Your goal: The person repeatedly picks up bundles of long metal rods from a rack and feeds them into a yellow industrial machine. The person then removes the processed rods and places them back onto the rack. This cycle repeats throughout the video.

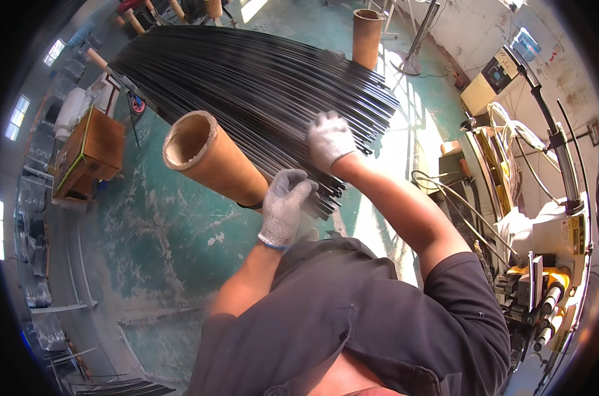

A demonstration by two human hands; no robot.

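Note:
A wide bundle of long, thin black rods (246, 86) stretches away from me, their near ends uneven. My right hand (330, 140), in a whitish knit glove, is on top of the rods close to those ends. Its fingers are curled, and what lies under them is hidden. My left hand (285, 204), gloved alike, is at the bundle's near left corner beside a thick brown cardboard tube (230, 165). Its fingers are bent in toward the thumb; whatever they grip cannot be made out. The tube leans against the rods' left side, its hollow end toward the upper left.
Another brown tube (366, 39) stands upright at the bundle's far right. A brown box-like cabinet (91, 155) is on the left above the worn green floor (161, 244). Machinery with looped hoses (510, 138) lines the right side. More tubes rise at the far end.

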